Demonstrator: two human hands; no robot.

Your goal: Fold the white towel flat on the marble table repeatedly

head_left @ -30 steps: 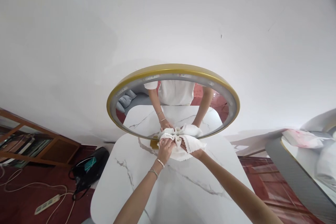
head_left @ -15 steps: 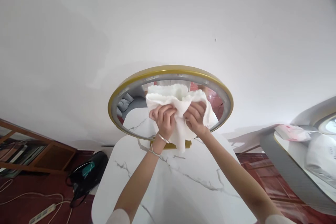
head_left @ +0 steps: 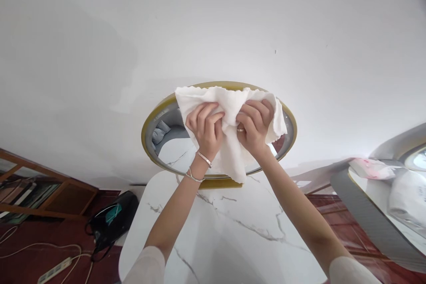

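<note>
A white cloth (head_left: 234, 142) is bunched between my two hands in front of a round gold-framed mirror (head_left: 146, 142). Its scalloped upper edge reaches over the top of the frame, and a loose end hangs down to the mirror's gold base (head_left: 209, 183). My left hand (head_left: 208, 126), with bracelets at the wrist, has its fingers curled into the cloth. Beside it, my right hand (head_left: 254, 124), wearing a ring, grips the cloth the same way. Much of the glass is hidden behind cloth and hands.
The mirror stands on a white marble-patterned table (head_left: 226, 230) against a pale wall. On the floor at left are a black bag (head_left: 113, 217) and a power strip (head_left: 55, 270), beside a wooden shelf (head_left: 60, 191). Plastic packages (head_left: 372, 168) lie on another table at right.
Both hands have moved up the mirror with the cloth. Its upper edge has spread wider and now covers part of the top frame.
</note>
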